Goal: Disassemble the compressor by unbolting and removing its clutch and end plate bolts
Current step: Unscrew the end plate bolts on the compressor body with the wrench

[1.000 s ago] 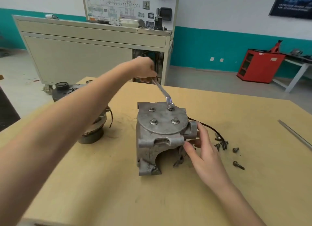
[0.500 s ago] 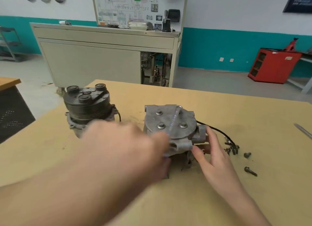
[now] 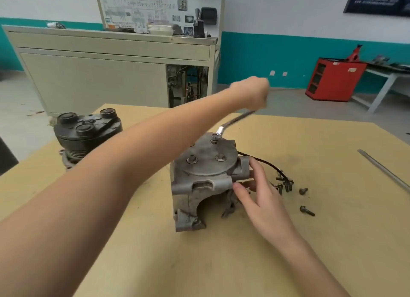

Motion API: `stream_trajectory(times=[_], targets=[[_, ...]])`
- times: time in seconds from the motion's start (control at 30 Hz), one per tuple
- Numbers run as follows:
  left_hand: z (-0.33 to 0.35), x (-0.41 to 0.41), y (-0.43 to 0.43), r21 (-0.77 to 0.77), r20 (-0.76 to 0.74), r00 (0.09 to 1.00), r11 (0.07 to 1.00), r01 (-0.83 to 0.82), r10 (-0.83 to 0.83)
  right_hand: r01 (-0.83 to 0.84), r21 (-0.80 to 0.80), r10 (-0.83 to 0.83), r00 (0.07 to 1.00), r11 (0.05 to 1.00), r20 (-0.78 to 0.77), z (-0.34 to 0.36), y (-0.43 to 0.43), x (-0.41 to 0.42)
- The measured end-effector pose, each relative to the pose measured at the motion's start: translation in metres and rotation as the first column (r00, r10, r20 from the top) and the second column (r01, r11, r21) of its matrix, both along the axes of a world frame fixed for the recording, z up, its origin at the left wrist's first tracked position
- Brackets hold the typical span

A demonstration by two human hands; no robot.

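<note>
At the centre of the tan wooden table (image 3: 133, 252), the grey cast-metal compressor (image 3: 190, 199) is standing on end with its round end plate (image 3: 206, 163) facing up. The left hand (image 3: 251, 92) is gripping the handle of the chrome ratchet wrench (image 3: 235, 121), its head on the far plate bolt (image 3: 214, 138) (two nearer bolts are seated). The right hand (image 3: 261, 199), fingers extended, is pressing against the compressor's right side, near the loose dark bolts (image 3: 286, 184).

Automotive training workshop
A wiring-diagram board (image 3: 142, 5) and red cabinet (image 3: 332, 81) stand behind a counter (image 3: 332, 241) strewn with bolts (image 3: 286, 185).
</note>
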State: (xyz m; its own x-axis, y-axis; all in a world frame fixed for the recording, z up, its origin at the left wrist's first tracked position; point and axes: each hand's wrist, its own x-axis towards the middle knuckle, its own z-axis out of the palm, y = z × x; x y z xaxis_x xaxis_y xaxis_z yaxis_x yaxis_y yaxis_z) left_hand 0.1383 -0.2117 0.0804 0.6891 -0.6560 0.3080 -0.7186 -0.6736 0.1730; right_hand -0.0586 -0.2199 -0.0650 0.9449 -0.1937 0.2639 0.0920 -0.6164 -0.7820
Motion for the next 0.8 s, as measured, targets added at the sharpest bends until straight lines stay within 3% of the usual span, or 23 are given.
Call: stream_trajectory(times=[0.17,0.23,0.37,0.43,0.5,0.57,0.67,0.73,0.8], targets=[[-0.003,0.041,0.103,-0.010,-0.104,0.949,0.954,-0.300,0.297,0.001,0.015,-0.001,1.000,1.000,0.004,-0.001,-0.001,0.001],[-0.003,0.037,0.153,-0.028,-0.152,0.926,0.935,-0.353,0.345,-0.005,0.028,0.004,1.000,1.000,0.011,-0.001,0.000,0.001],[0.000,-0.024,0.248,0.094,-0.243,0.903,0.935,-0.342,0.354,-0.020,0.023,0.020,1.000,1.000,0.014,0.000,0.000,-0.001],[0.006,-0.065,0.270,0.188,-0.207,0.898,0.917,-0.353,0.388,-0.016,0.009,0.016,1.000,1.000,0.002,0.000,0.000,-0.001],[0.009,-0.104,0.274,0.241,-0.073,0.902,0.885,-0.399,0.426,-0.016,-0.002,0.016,1.000,1.000,-0.007,0.001,0.001,-0.001],[0.010,-0.145,0.265,0.225,0.078,0.935,0.907,-0.355,0.346,-0.026,-0.001,0.026,1.000,1.000,-0.013,0.003,0.002,-0.001],[0.013,-0.190,0.227,0.117,0.067,0.995,0.989,-0.087,0.079,-0.017,-0.004,0.017,1.000,1.000,-0.013,0.003,0.001,-0.002],[0.008,-0.196,0.186,0.260,0.134,0.986,0.964,0.058,-0.095,-0.011,0.021,0.011,1.000,1.000,-0.020,0.003,0.000,-0.002],[0.003,-0.196,0.133,0.234,0.154,0.962,0.954,0.188,-0.228,-0.024,0.054,0.026,0.999,0.998,-0.040,0.000,-0.001,-0.001]])
